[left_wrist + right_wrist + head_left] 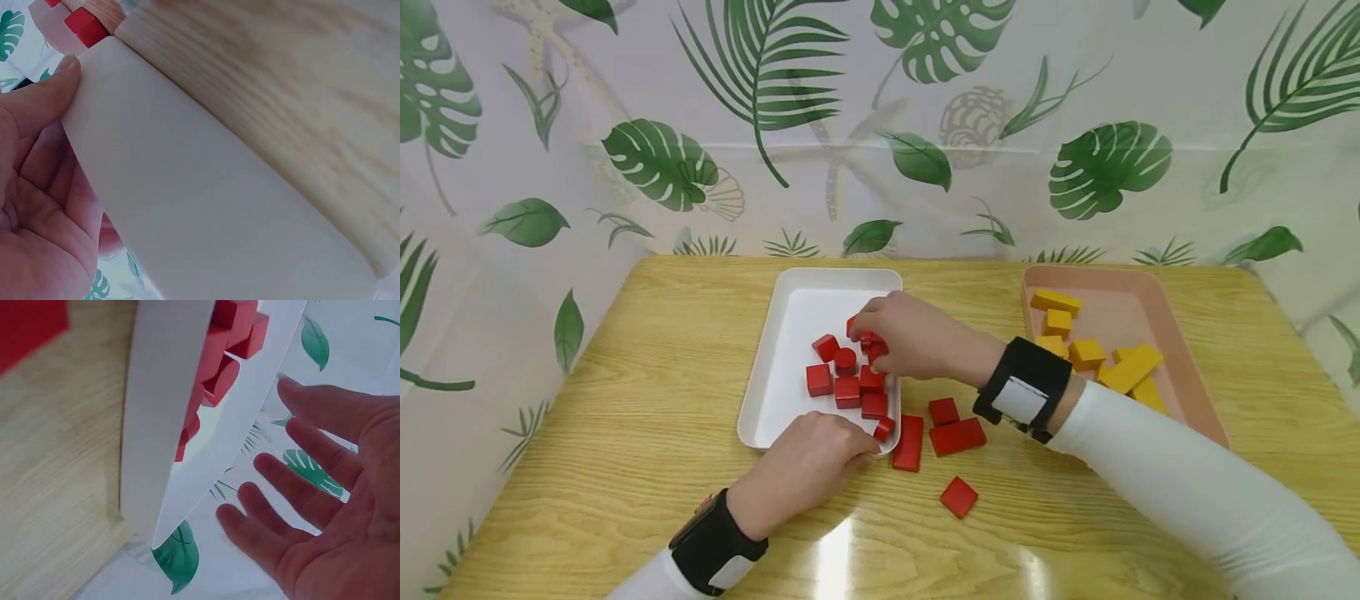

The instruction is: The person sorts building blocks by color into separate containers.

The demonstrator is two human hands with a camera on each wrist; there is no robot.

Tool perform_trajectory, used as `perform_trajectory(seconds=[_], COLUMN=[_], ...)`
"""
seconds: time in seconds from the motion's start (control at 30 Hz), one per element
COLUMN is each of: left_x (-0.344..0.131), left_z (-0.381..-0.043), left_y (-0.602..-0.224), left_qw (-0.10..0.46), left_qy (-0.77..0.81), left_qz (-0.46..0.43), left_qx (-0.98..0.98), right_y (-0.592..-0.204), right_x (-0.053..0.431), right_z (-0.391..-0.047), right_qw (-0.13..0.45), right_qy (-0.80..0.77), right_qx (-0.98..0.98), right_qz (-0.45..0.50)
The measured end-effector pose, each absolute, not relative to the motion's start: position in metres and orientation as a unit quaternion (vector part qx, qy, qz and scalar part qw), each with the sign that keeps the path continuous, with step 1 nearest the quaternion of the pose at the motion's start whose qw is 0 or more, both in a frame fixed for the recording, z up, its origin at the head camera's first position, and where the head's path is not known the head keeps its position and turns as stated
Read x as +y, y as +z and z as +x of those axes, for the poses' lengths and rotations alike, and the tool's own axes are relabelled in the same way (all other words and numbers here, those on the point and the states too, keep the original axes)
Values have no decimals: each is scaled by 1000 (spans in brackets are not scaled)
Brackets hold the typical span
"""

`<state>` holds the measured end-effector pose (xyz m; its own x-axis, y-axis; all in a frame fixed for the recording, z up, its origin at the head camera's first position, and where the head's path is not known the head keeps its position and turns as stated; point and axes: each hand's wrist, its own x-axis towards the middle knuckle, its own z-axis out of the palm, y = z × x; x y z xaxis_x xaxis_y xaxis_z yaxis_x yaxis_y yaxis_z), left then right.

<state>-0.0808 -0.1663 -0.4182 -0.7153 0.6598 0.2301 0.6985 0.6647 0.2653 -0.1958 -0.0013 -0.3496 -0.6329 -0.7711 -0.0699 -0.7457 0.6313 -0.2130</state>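
Note:
A white tray (790, 358) holds several red blocks (818, 380), cubes and cylinders among them. My left hand (808, 458) grips the tray's near rim by the right corner. In the left wrist view its thumb (47, 97) lies on the rim, with the fingers partly hidden behind the wall. Close to those fingertips is a small red cylinder (884, 429). Over the tray's right side hovers my right hand (910, 333), above the red blocks. The right wrist view shows its fingers (300, 487) spread and slightly bent, holding nothing.
Right of the tray, on the wooden table (647, 400), lie two red rectangular blocks (957, 437), a red cube (943, 412) and a red square block (958, 497). A pink tray (1187, 392) with several yellow blocks (1086, 354) stands at the right, near the right forearm.

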Motion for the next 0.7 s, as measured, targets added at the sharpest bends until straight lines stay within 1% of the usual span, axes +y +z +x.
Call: perform_trajectory(seconds=[0.17, 0.33, 0.53, 0.7], left_x=[-165, -164, -165, -165], left_z=[-81, -80, -80, -81], left_y=[-419, -419, -417, -415], left_qw=[55, 52, 42, 45], left_qy=[-171, -177, -189, -181], left_qz=[-373, -365, -367, -367], left_qx=[-910, -913, -910, -911], right_y=[-353, -365, -384, -391], right_x=[34, 57, 63, 62], right_z=[-174, -164, -160, -158], right_qw=[82, 111, 170, 178], right_qy=[-79, -78, -73, -85], right_qx=[909, 910, 903, 903], right_qz=[-401, -392, -389, -381])
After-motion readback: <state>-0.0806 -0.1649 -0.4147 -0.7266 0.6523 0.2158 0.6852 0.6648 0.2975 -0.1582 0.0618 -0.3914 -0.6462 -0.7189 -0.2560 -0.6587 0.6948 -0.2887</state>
